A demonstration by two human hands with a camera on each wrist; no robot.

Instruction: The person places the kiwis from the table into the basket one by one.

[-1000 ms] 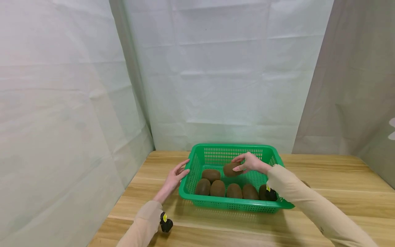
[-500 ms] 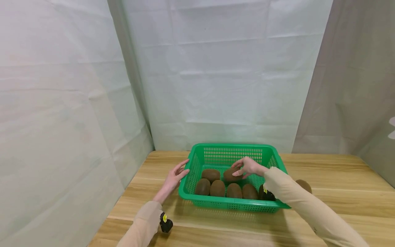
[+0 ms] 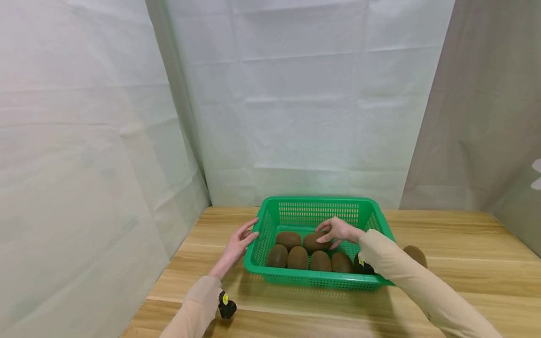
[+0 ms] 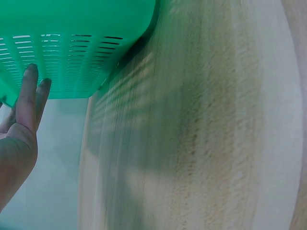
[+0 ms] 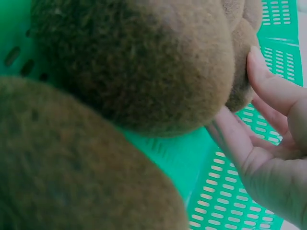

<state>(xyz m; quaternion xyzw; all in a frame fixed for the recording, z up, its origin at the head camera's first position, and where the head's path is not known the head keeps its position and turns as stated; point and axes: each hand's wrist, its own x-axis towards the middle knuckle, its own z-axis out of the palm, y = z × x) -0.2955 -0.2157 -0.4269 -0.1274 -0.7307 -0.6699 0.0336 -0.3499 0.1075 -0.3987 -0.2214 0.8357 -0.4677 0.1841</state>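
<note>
In the head view my right hand (image 3: 341, 230) reaches into a green plastic basket (image 3: 313, 277) and holds a brown kiwi (image 3: 312, 242) low over the basket's floor. Thumb and fingers lie around its right end. From the right wrist, the right hand (image 5: 276, 139) has a digit at the edge of that kiwi (image 5: 241, 72), partly hidden behind a nearer one. Beside it lies another kiwi (image 3: 289, 240), and several more stand along the front wall. My left hand (image 3: 237, 241) touches the basket's left side with fingers extended; the left wrist view shows the left hand (image 4: 24, 115) against the slotted wall.
Right of the basket, a kiwi (image 3: 416, 255) sits on the wooden table (image 3: 456, 277), partly behind the right sleeve. Pale cloth (image 3: 304, 117) hangs behind and to the left, and a greyer cloth on the right.
My right hand has lowered the kiwi into the basket and moved it slightly left, close to the kiwi at back left. The left hand stays in place.
</note>
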